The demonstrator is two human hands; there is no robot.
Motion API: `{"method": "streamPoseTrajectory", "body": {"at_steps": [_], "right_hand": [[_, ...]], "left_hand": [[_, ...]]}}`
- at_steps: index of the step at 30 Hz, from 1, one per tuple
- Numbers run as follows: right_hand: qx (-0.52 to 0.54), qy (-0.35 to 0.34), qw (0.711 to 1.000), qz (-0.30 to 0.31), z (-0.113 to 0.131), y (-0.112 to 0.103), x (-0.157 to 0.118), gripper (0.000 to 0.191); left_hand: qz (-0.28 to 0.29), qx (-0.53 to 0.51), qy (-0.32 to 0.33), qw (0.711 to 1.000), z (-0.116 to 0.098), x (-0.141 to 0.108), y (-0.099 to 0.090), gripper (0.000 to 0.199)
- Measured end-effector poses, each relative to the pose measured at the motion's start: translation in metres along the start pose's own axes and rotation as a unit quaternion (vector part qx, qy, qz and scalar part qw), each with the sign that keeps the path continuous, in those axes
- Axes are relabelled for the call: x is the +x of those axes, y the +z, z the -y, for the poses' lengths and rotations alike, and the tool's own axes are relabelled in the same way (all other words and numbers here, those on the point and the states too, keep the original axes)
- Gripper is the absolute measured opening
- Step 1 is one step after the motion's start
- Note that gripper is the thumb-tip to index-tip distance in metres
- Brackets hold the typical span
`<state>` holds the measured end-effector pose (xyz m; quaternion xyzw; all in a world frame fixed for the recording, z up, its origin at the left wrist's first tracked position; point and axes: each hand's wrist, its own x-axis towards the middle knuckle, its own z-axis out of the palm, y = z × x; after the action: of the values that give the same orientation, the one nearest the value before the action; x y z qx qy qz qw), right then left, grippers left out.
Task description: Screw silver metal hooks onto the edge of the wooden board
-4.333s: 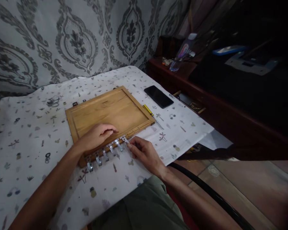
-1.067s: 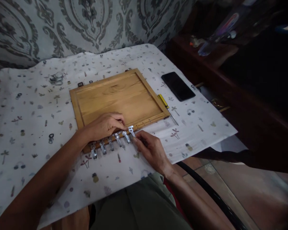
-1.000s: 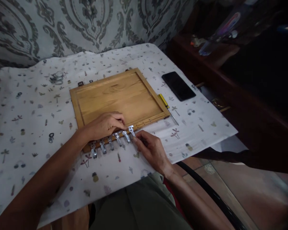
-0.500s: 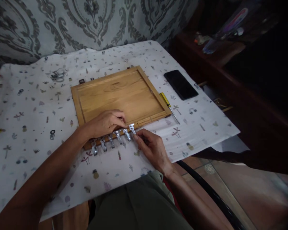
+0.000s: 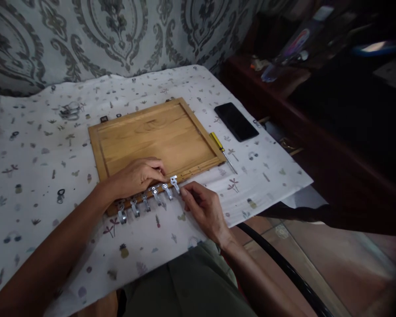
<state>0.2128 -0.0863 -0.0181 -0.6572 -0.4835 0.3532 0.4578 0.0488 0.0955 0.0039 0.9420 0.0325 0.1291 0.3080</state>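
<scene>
A wooden framed panel [image 5: 155, 136] lies on the patterned cloth. Along its near edge sits a row of several metal clips [image 5: 156, 196], their curved ends hanging over the cloth. My left hand [image 5: 140, 176] rests on the near part of the frame, its fingertips close to the rightmost clip [image 5: 174, 182]. The thumb and forefinger of my right hand [image 5: 203, 207] pinch the lower end of that rightmost clip. Small dark holes show in the frame edge to its right.
A yellow-handled screwdriver [image 5: 218, 141] lies against the panel's right side, with a black phone [image 5: 236, 122] beyond it. Metal pieces [image 5: 70, 111] lie at the back left. A plastic bottle [image 5: 284, 55] stands on dark furniture [image 5: 267, 83] at the right.
The camera view has shifted, so the panel and table appear further left and slightly lower. Both hands stay at the same rightmost clip, with little visible movement relative to the panel.
</scene>
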Motion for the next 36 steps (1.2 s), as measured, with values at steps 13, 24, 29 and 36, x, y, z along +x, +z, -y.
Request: {"method": "streamPoseTrajectory", "body": {"at_steps": [13, 24, 29, 36], "right_hand": [[-0.005, -0.002, 1.000, -0.011, -0.0072, 0.0059, -0.0006, 0.013], [-0.072, -0.055, 0.996, -0.023, -0.0049, 0.0042, -0.0044, 0.011], [-0.095, -0.069, 0.993, -0.018, -0.0037, 0.0024, -0.0064, 0.013], [-0.095, -0.091, 0.991, -0.017, -0.0002, 0.0005, -0.0075, 0.012]], "left_hand": [[0.014, 0.008, -0.003, 1.000, -0.0036, 0.0006, -0.0036, 0.038], [0.015, -0.004, -0.017, 1.000, -0.0079, 0.0001, -0.0051, 0.035], [0.005, -0.007, -0.022, 1.000, -0.0081, 0.0005, -0.0044, 0.033], [-0.013, -0.016, -0.004, 1.000, -0.0061, -0.0011, -0.0027, 0.034]]}}
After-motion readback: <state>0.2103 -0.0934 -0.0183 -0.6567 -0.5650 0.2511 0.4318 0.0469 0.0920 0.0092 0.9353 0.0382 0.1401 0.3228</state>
